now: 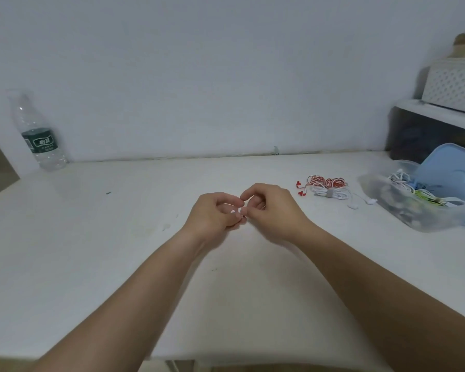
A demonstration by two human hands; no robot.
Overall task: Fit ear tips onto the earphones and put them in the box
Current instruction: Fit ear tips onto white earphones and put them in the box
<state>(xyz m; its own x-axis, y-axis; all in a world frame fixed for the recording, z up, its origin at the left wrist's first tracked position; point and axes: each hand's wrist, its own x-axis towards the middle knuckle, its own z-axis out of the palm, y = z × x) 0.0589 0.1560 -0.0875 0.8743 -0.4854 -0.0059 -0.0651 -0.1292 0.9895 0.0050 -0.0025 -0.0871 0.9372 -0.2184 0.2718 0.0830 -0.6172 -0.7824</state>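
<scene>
My left hand (216,210) and my right hand (271,208) meet fingertip to fingertip over the middle of the white table. Between the fingertips I pinch something tiny, whitish with a speck of red (242,215); my fingers hide most of it, so I cannot tell exactly what it is. To the right lie red-and-white earphones (324,181) in a bundle, with two red earbuds (300,188) at its left. White earphones (333,193) lie coiled beside them. The clear plastic box (424,218) at far right holds several tangled earphones, and its blue lid (451,175) leans on it.
A water bottle (39,135) stands at the back left by the wall. At the back right, a dark storage bin (424,138) carries a white perforated basket (454,84). The table's front edge (188,358) runs below my forearms.
</scene>
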